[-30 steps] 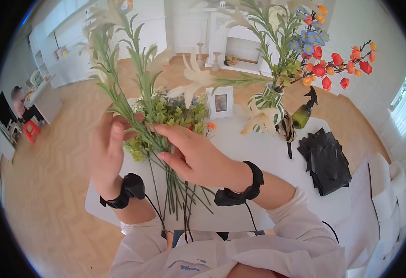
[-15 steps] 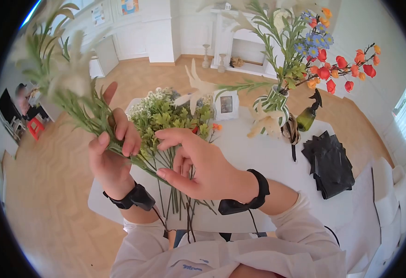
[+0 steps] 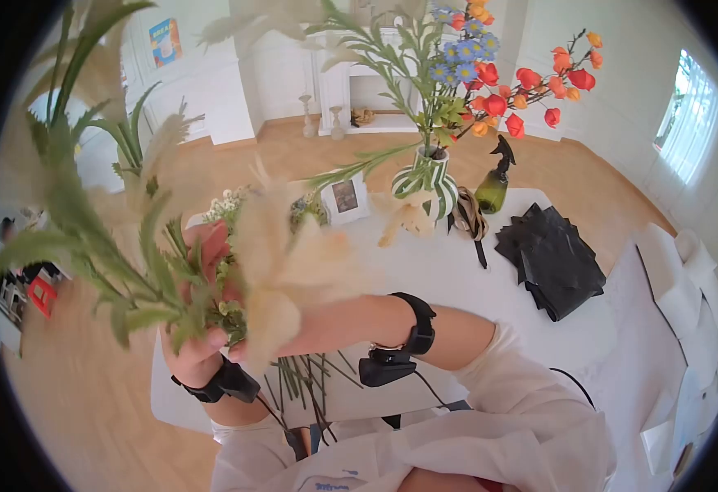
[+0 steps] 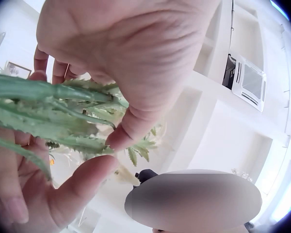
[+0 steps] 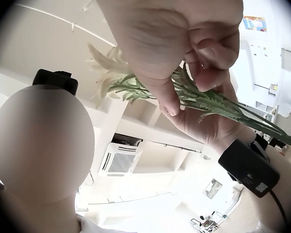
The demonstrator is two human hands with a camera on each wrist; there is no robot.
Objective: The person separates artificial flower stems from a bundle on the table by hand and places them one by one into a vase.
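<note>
Both hands lift one leafy stem (image 3: 113, 271) close to the face: the left hand (image 3: 199, 348) grips it, and the right hand (image 5: 184, 53) pinches it for a close look.

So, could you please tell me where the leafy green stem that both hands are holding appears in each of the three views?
Head: the leafy green stem fills the left side, blurred, gripped low by the left hand.
Left wrist: it crosses the left half, pinched under the thumb of the left hand.
Right wrist: it runs from centre to lower right, under the right hand.
Shared landmark: the left hand's black wrist camera, also in the right wrist view.
</note>
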